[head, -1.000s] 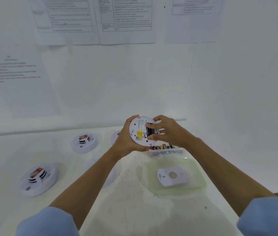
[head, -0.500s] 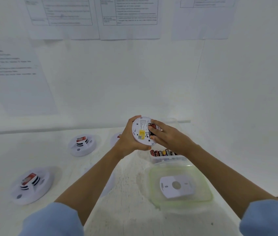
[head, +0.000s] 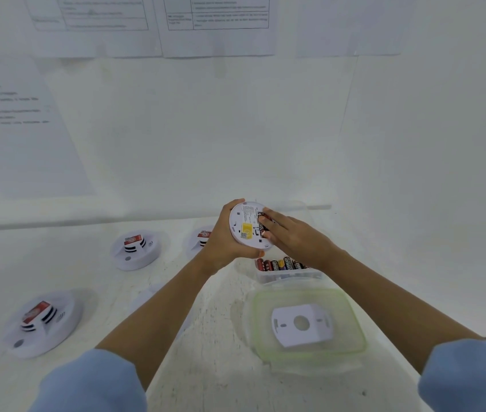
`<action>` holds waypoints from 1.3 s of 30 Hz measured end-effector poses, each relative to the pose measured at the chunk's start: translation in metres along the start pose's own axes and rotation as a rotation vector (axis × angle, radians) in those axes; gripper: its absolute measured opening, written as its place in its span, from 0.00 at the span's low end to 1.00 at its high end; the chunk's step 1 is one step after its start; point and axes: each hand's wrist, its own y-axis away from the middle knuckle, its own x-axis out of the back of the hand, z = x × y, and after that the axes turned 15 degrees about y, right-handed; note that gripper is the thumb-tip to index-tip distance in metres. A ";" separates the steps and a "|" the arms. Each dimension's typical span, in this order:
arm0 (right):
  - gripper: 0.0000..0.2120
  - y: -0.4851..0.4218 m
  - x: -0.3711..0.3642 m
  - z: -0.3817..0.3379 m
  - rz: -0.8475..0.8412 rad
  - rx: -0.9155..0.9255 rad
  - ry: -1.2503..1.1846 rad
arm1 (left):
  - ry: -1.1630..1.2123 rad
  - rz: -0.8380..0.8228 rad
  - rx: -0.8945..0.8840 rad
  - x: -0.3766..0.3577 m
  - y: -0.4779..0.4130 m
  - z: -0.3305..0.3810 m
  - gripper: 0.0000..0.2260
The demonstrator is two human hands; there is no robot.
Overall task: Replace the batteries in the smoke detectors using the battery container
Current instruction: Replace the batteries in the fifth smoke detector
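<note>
White table (head: pixel 220 322); above battery container (head: pixel 289 276), left hand (head: pixel 220 243) grips smoke detector (head: pixel 246 226), right hand (head: pixel 295 240) presses its batteries (head: pixel 260 217), fingers (head: pixel 273 222) straight.

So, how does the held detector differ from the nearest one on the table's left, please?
The held detector is lifted in the left hand; the near-left detector lies on the table. The held detector shows its back, yellow label and batteries; the near-left detector shows its front with a red sticker. Both are round and white.
</note>
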 end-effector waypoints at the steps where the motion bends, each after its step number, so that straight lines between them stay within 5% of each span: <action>1: 0.26 0.000 0.001 0.000 0.025 0.019 0.021 | -0.002 0.002 -0.002 0.000 0.000 0.000 0.44; 4: 0.11 0.000 0.001 0.003 0.102 0.061 0.074 | -0.009 -0.003 -0.007 0.000 -0.001 0.000 0.44; 15: 0.28 -0.009 0.016 0.010 -0.272 -0.349 -0.595 | -0.023 -0.017 -0.011 -0.001 0.001 0.001 0.43; 39: 0.22 -0.031 0.036 0.020 -0.396 -0.379 -0.637 | -0.056 -0.026 -0.005 -0.002 0.008 0.006 0.43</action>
